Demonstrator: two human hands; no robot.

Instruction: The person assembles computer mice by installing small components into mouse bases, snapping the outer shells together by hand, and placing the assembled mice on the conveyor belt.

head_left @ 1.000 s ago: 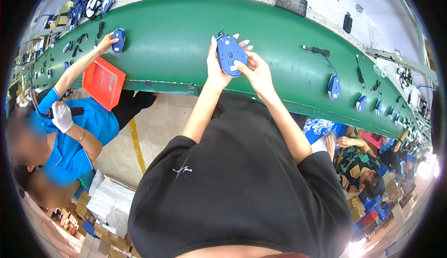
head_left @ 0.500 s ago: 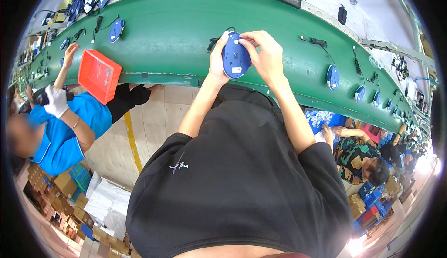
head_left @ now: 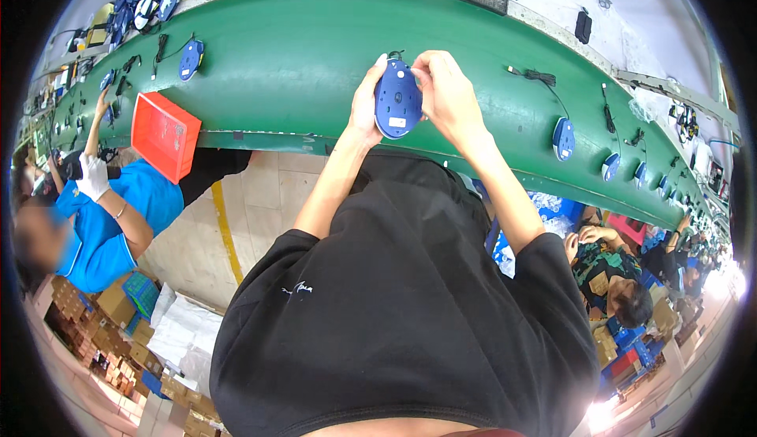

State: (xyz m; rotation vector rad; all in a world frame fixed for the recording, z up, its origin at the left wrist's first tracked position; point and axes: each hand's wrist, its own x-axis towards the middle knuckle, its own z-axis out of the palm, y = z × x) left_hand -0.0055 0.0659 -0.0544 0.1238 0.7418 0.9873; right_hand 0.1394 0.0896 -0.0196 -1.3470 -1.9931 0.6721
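A blue computer mouse (head_left: 398,98) is held over the green belt, its underside up with a white label near the lower end and a small round white spot near the top. My left hand (head_left: 366,106) grips it along the left edge, fingers mostly hidden beneath. At the upper right edge, my right hand (head_left: 448,94) is closed, its thumb and bent fingers against the mouse. Behind the top end, a short piece of black cable (head_left: 397,54) shows.
More corded mice lie along the green belt (head_left: 315,35), including one mouse (head_left: 563,139) to the right and another mouse (head_left: 190,60) to the left. A red bin (head_left: 189,147) sits at the belt's near edge. People work on both sides.
My right thumb and fingers have drawn back from the mouse's round white spot to its right edge. My left hand keeps its grip. The left neighbour's bare hand has lowered toward the belt.
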